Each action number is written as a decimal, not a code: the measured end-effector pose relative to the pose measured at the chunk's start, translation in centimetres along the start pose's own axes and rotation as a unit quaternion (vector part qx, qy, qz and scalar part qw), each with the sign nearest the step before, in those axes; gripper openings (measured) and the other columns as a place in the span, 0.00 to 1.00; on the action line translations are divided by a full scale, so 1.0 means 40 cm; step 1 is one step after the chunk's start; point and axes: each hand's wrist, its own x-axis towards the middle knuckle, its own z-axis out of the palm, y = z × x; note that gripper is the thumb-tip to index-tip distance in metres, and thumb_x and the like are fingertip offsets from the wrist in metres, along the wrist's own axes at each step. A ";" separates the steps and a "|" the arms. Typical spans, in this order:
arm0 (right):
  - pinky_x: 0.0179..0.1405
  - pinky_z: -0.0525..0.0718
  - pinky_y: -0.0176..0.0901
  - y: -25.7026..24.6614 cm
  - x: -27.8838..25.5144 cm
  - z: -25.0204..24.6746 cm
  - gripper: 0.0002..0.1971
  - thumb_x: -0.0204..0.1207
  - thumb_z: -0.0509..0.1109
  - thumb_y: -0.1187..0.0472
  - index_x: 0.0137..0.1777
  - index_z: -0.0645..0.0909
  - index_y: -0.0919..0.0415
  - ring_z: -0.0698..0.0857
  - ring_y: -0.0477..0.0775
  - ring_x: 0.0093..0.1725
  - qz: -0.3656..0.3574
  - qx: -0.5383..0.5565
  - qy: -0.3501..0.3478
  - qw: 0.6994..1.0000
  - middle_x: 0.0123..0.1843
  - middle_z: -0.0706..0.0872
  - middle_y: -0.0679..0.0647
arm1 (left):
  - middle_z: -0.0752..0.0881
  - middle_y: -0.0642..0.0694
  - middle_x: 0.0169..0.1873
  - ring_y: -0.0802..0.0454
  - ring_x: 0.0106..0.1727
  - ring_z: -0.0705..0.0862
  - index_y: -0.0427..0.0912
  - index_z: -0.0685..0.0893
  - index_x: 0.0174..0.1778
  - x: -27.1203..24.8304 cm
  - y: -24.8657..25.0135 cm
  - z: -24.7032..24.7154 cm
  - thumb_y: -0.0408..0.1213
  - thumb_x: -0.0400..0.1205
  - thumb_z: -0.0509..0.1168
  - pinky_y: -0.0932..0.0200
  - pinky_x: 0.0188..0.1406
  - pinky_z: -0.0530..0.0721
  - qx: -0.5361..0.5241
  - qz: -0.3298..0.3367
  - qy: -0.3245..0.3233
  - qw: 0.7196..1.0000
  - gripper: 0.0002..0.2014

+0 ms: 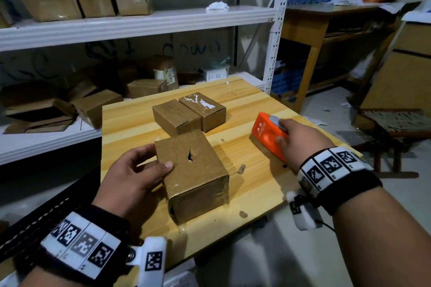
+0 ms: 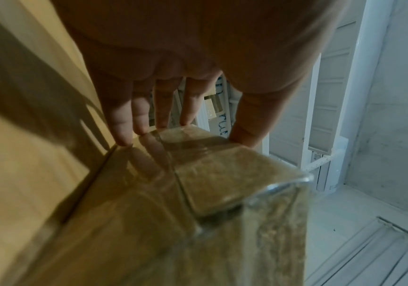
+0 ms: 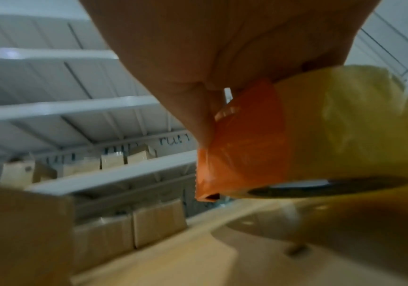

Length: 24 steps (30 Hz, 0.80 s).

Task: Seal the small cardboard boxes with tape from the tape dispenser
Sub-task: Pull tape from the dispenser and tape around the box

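Storeroom shelving stacked with cartons sits behind the wooden desk (image 1: 233, 100) you're working at. Your left hand (image 1: 135, 175) grips the nearest box (image 1: 193, 175): thumb on top, fingers down its left side, box flat on the desk. Glossy tape already wraps its near end; the top has a small torn hole. Your right hand (image 1: 300, 140) is curled around the orange tape dispenser (image 1: 268, 135), which sits at or just above the desk, well to the right of that box. The right wrist view shows the roll with the orange body ahead of your fingers.

Key relation: the box lies left of the dispenser hand, long axis running away from you, tilted slightly left. Right hand is the one to bring tape across, left just steadies. Any taping run should probably follow that long axis.

Two more boxes (image 1: 189, 114) sit touching each other just beyond the held one, ahead of your left hand.
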 end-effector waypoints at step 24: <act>0.37 0.84 0.41 -0.122 -0.092 -0.120 0.26 0.63 0.75 0.27 0.38 0.93 0.51 0.92 0.44 0.34 -0.169 0.410 -0.019 0.896 0.36 0.95 0.46 | 0.92 0.38 0.49 0.44 0.39 0.88 0.38 0.89 0.59 -0.018 0.068 0.006 0.47 0.88 0.64 0.53 0.24 0.84 0.074 0.121 -0.003 0.990 0.16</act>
